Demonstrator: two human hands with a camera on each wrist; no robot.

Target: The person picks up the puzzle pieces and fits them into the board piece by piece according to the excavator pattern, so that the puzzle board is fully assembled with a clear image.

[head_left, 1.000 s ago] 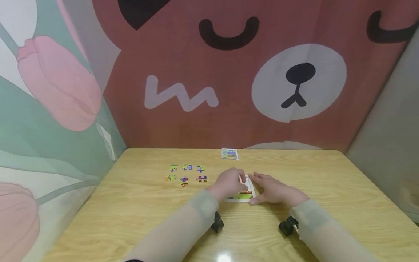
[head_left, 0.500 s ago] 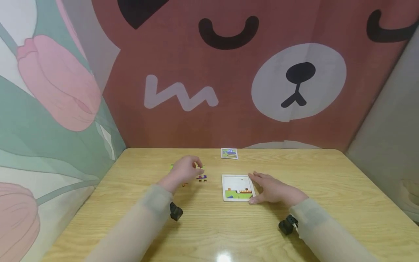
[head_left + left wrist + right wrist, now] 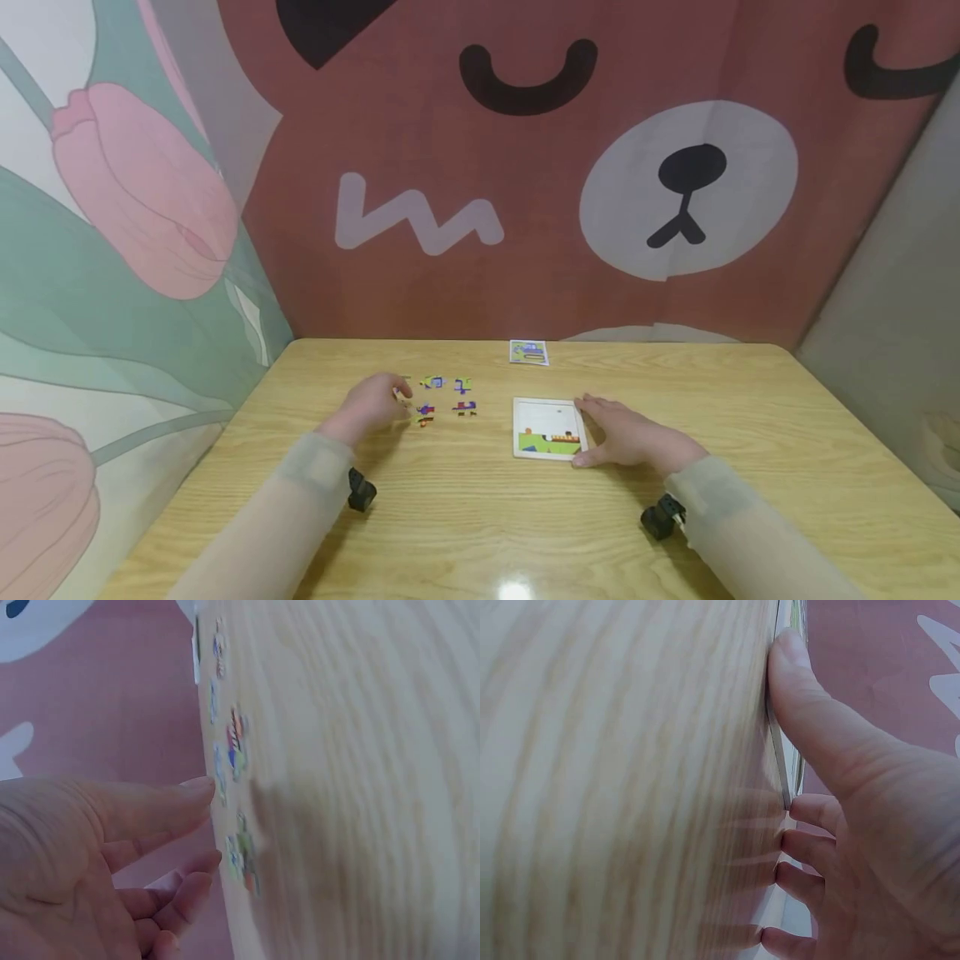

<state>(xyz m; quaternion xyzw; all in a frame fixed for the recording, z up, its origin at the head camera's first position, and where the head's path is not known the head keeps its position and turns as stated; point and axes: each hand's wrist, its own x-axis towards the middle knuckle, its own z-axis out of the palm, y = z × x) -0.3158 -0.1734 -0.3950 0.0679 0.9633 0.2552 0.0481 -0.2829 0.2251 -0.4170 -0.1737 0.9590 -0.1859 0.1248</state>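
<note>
A white-framed puzzle board [image 3: 551, 402] lies on the table, its lower part filled with green and orange pieces. The right hand [image 3: 630, 435] rests along the board's right edge, with thumb [image 3: 799, 682] and fingers spread against it. At the left, the left hand [image 3: 370, 407] hovers by the loose puzzle pieces [image 3: 465, 406], thumb and fingers apart. In the left wrist view nothing shows between the fingers of the left hand [image 3: 112, 862], and some pieces [image 3: 242, 855] lie just beyond the fingertips. The hand partly hides the leftmost pieces in the head view.
A small picture card [image 3: 529, 352] lies at the back of the wooden table [image 3: 480, 517], near the wall. Behind it rises a wall with a large bear drawing [image 3: 420, 292]; a flowered wall stands at the left. A small black camera sits at each wrist.
The left hand has left the board and travelled left, past the middle pieces, to the leftmost ones. The board shows uncovered. The right hand has stayed at the board's right edge.
</note>
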